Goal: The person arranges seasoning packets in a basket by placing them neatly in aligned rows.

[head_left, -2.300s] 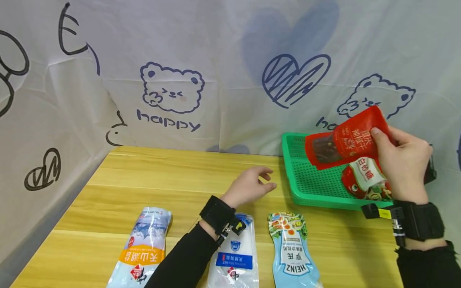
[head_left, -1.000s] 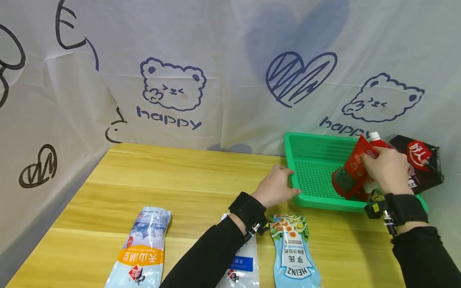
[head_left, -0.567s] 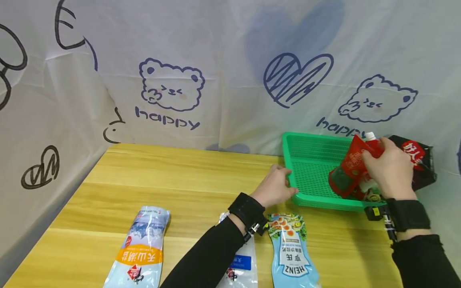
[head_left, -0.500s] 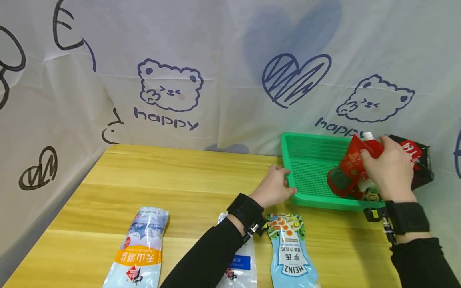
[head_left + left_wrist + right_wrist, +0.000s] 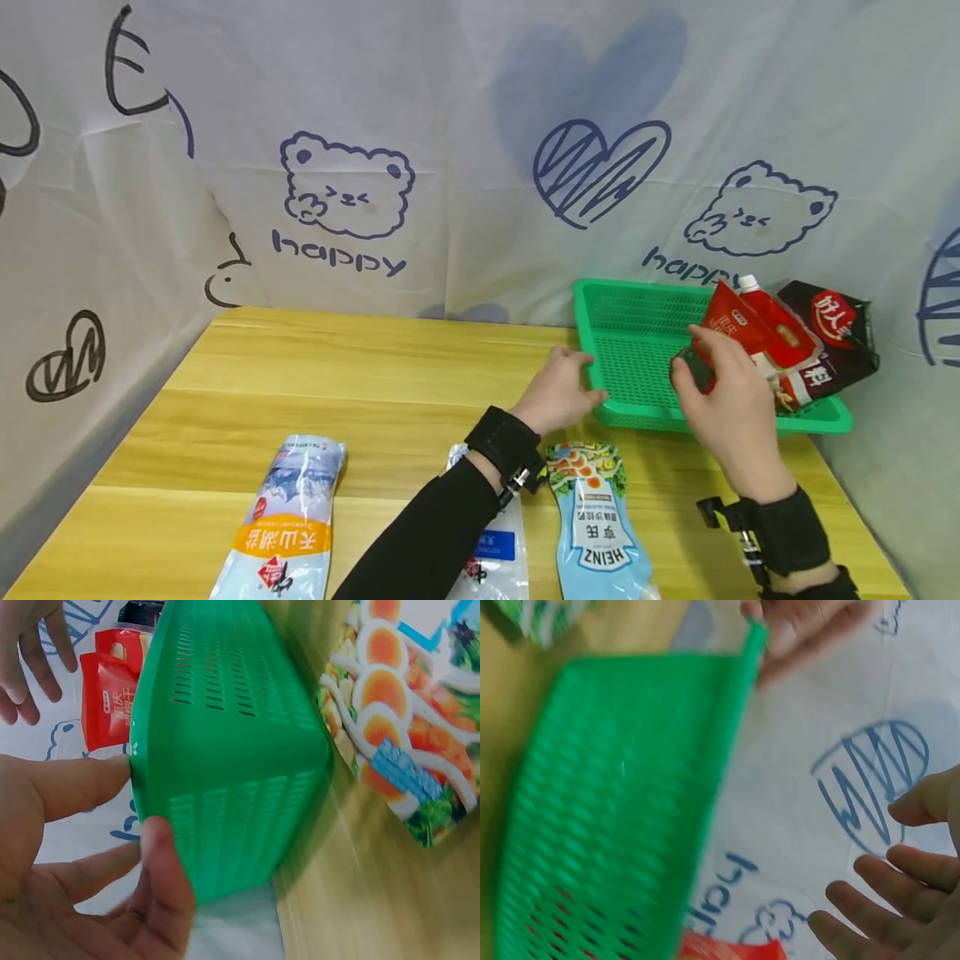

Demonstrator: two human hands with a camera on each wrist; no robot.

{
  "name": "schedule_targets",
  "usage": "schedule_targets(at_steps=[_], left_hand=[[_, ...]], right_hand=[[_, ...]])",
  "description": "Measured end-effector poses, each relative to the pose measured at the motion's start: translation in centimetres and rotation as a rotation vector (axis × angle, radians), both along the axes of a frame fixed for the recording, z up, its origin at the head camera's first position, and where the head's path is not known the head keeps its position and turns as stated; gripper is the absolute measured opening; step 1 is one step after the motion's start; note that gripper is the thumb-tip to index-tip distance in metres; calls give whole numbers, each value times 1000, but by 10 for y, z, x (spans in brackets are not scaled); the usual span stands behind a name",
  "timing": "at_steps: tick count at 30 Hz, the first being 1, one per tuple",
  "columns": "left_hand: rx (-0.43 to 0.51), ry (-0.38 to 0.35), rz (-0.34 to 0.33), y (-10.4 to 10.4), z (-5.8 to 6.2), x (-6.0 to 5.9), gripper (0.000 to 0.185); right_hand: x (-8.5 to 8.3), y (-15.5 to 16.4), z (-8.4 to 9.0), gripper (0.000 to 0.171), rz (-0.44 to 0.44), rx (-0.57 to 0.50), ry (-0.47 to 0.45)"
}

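Note:
A green plastic basket (image 5: pixel 633 408) stands at the right rear of the table. My left hand (image 5: pixel 555 390) grips its left rim near the front corner; in the left wrist view a fingertip meets the rim and another lies against the outer wall. My right hand (image 5: pixel 731 408) is above the basket's front side, fingers spread and holding nothing, as the right wrist view also shows. Behind it a red dried-chili pouch (image 5: pixel 738 321) leans in the basket, its lower part partly hidden. Beside that are a red white-capped spout pouch (image 5: pixel 787 333) and a black-and-red seasoning bag (image 5: pixel 828 329).
Along the table's front lie a blue-and-orange salt bag (image 5: pixel 288 500), a white sea-salt bag (image 5: pixel 498 542) partly under the left forearm, and a light-blue Heinz salad-dressing pouch (image 5: pixel 600 521). A white cloth with drawings (image 5: pixel 450 167) hangs behind the wooden table (image 5: pixel 390 358).
The right hand brought the chili pouch down into the basket, let go of it and drew back toward the front. The left hand moved right and took hold of the basket's rim.

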State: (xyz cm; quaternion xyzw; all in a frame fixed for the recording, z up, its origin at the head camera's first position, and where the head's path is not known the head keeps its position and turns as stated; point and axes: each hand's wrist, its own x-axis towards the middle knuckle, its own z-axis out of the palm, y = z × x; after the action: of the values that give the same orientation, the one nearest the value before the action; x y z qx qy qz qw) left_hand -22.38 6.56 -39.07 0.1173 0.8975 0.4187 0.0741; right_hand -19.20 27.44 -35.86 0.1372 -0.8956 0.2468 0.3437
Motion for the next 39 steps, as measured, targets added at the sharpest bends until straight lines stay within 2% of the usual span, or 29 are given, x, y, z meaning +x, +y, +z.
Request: schedule_targets(at_steps=[5,9,12,15,21,24,29,36,39], left_hand=[[-76,91,-41,-11,-2,0,52],[-120,119,-72,-16,-2,0,47],[-149,134,-73,-24,-3,4,41],[-145,156,-58,-35,0,13,37],[-73,236,4,-70,17,42,37],[-38,291,38,-92,25,56,37],[-48,389,137,-133,36,77,38],[-97,464,274,-197,41,102,39],[-110,460,342,-224,39,113,38]], right_hand=[[13,-12,-24,37,97,47,-37],[16,-16,-39,28,171,94,-94],[14,-19,-49,24,225,124,-132],[11,-21,-56,23,257,158,-146],[6,-24,-57,33,268,212,-171],[8,-25,-52,34,235,225,-252],[9,-29,-43,32,190,225,-393],[10,-30,-38,36,171,225,-487],[10,-30,-39,37,177,232,-506]])
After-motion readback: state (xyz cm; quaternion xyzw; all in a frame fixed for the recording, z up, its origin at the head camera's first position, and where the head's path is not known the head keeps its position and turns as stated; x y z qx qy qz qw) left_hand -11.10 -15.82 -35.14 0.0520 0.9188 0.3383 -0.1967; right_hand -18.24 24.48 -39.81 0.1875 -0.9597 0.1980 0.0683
